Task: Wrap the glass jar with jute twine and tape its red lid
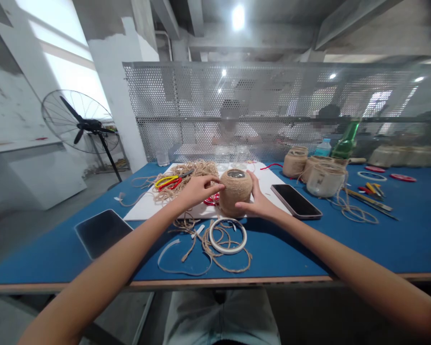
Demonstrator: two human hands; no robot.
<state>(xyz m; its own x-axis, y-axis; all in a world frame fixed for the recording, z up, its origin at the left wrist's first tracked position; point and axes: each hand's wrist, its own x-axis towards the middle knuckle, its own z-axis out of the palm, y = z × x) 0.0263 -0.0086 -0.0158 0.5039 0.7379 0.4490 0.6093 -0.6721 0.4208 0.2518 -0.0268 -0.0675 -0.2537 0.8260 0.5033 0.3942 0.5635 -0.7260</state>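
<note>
A glass jar wrapped in brown twine stands at the middle of the table, its glass mouth showing at the top. My right hand grips it from the right, thumb across the front and fingers behind. At the jar's left side, my left hand has its thumb and fingers drawn together against the twine. What they pinch, if anything, I cannot make out. Behind my left hand lie a heap of loose twine and scissors with yellow and red handles. Between hand and jar, a red roll is partly hidden.
Near the front edge, a white tape ring rests on twine. A tablet lies left, a phone right. Wrapped jars, a green bottle and tools are on the right. A perforated metal screen stands behind.
</note>
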